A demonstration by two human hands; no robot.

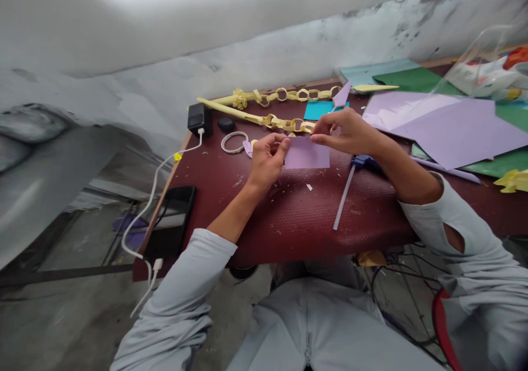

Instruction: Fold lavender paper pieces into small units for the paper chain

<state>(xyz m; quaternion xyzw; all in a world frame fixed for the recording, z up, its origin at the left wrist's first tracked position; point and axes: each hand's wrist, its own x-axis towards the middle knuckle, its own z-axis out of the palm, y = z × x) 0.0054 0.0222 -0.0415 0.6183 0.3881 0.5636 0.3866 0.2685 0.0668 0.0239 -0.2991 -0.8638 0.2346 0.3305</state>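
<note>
A small lilac paper rectangle (307, 155) lies over the dark red table (297, 217). My left hand (267, 159) pinches its left edge, fingers closed. My right hand (348, 131) pinches its upper right corner, fingers also closed. Just behind the hands runs a yellow paper chain (284, 122), with a second length of yellow chain (297, 93) farther back. A blue-handled tool (365, 163) lies under my right wrist, and a thin lilac strip (343, 197) lies near it.
Large lilac sheet (445, 126), green sheets (406, 79) and a turquoise square (319, 109) cover the right and back. A plastic bag (487, 71) sits far right. A charger block (197, 116) with white cable (142, 217), a tape ring (233, 142) and a black phone (173, 222) are on the left.
</note>
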